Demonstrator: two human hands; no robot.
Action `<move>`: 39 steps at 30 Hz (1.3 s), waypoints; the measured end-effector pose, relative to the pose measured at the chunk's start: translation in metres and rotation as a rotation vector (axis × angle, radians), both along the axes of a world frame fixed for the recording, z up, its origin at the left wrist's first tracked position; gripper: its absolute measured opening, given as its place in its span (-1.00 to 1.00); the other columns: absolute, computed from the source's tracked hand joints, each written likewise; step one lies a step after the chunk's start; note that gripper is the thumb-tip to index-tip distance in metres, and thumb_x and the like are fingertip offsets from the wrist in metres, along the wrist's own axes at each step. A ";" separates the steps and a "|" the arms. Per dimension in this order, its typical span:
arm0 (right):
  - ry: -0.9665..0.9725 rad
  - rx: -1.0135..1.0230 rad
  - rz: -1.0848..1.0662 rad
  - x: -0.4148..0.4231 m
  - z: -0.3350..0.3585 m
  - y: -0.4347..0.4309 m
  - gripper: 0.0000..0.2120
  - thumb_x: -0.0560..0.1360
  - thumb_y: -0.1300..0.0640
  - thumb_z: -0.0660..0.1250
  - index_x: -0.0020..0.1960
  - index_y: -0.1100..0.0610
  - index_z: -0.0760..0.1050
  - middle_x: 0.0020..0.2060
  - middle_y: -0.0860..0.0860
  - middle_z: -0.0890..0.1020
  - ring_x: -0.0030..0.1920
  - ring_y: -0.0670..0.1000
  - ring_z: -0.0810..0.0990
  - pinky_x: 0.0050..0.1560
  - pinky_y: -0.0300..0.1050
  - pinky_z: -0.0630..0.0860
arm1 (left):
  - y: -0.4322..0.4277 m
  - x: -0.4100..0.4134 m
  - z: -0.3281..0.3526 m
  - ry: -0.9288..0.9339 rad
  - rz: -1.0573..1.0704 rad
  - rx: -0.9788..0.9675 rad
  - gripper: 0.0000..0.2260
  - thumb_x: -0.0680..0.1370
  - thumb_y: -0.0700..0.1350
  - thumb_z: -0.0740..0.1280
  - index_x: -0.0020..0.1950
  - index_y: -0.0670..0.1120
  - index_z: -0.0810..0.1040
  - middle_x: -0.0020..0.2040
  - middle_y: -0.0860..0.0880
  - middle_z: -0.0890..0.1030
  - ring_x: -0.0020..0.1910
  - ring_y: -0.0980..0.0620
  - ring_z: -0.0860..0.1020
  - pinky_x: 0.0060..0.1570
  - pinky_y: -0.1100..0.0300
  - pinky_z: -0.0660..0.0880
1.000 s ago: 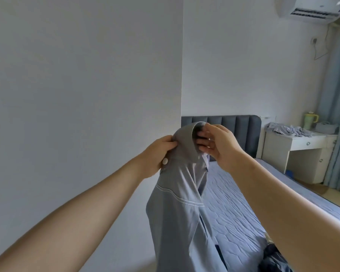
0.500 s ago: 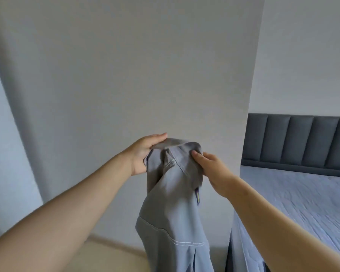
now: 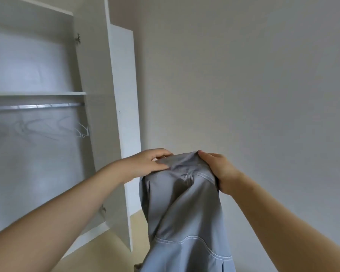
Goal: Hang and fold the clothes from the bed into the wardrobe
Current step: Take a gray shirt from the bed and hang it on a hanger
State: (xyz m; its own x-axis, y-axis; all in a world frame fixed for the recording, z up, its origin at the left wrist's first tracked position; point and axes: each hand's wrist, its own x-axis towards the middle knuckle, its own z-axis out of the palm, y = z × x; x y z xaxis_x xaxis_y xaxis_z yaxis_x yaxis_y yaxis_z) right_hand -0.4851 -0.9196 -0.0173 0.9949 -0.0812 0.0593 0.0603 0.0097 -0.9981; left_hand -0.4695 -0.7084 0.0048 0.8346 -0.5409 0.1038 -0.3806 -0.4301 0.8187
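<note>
A grey shirt with white stitching hangs in front of me, held up by its collar. My left hand grips the collar on the left side and my right hand grips it on the right. The white wardrobe stands open at the left, with a metal rail under a shelf. Several pale hangers hang from the rail, blurred. The shirt is to the right of the wardrobe, outside it. The bed is out of view.
The open wardrobe door stands edge-on just left of the shirt. A plain white wall fills the right side. Beige floor shows below the door.
My view has swung left, away from the bed, and the open wardrobe has come into sight. Both hands have kept hold of the shirt's collar throughout.
</note>
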 end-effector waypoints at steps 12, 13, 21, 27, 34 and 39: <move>-0.097 -0.029 0.204 0.070 0.008 0.223 -0.89 0.53 0.22 0.30 -0.17 0.09 0.48 -0.26 0.04 0.56 -0.31 -0.04 0.54 -0.35 -0.27 0.52 | 0.221 0.027 0.002 -0.106 0.475 -0.256 -0.58 0.58 -0.18 0.25 0.33 0.25 0.32 0.15 0.03 0.38 0.04 0.13 0.39 -0.07 0.36 0.35; -0.111 -0.037 0.202 0.075 0.009 0.237 -0.87 0.53 0.22 0.30 -0.19 0.09 0.46 -0.27 0.04 0.55 -0.34 -0.04 0.53 -0.38 -0.29 0.51 | 0.236 0.027 0.002 -0.161 0.425 -0.167 -0.65 0.55 -0.09 0.31 0.24 0.27 0.39 0.19 0.11 0.37 0.09 0.23 0.40 -0.09 0.46 0.36; -0.209 -0.206 0.352 0.115 0.003 0.359 -0.87 0.51 0.16 0.33 -0.21 0.07 0.54 -0.31 -0.01 0.57 -0.33 -0.12 0.53 -0.34 -0.38 0.48 | 0.344 0.042 0.010 -0.534 0.572 0.493 -0.82 0.44 0.02 0.42 -0.19 -0.09 0.59 -0.12 0.08 0.35 -0.04 0.13 0.39 -0.03 0.22 0.35; -0.334 -0.221 0.455 0.144 -0.012 0.423 -0.81 0.53 0.14 0.30 -0.24 -0.02 0.57 -0.11 -0.10 0.55 -0.19 -0.22 0.52 -0.29 -0.60 0.35 | 0.392 0.062 0.017 -0.649 0.730 0.365 -0.87 0.46 -0.07 0.41 -0.21 -0.10 0.54 0.12 0.11 0.27 0.08 0.08 0.38 0.14 0.17 0.34; -0.418 -0.245 0.591 0.202 -0.028 0.492 -0.91 0.46 0.12 0.38 -0.15 -0.06 0.54 -0.09 -0.01 0.54 -0.12 -0.03 0.54 -0.07 -0.24 0.47 | 0.427 0.106 0.027 -0.659 0.900 0.381 -0.79 0.55 -0.01 0.26 -0.28 0.09 0.35 -0.32 0.12 0.44 -0.33 0.20 0.40 -0.35 0.33 0.29; -0.430 -0.095 0.485 0.268 -0.031 0.528 -0.86 0.46 0.11 0.37 -0.07 -0.01 0.42 -0.08 -0.08 0.52 -0.08 -0.07 0.52 -0.18 -0.41 0.44 | 0.448 0.158 0.037 -0.634 1.033 0.175 -0.81 0.56 -0.07 0.26 -0.26 0.05 0.39 -0.30 0.09 0.45 -0.31 0.21 0.40 -0.36 0.51 0.31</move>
State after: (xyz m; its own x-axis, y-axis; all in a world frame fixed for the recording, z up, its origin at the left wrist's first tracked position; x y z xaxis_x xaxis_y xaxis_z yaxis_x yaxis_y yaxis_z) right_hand -0.2173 -0.3911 -0.0487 0.8034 0.3958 0.4448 0.4653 0.0488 -0.8838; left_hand -0.3112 -0.2606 0.0418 0.7078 0.2978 0.6405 -0.1056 -0.8520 0.5128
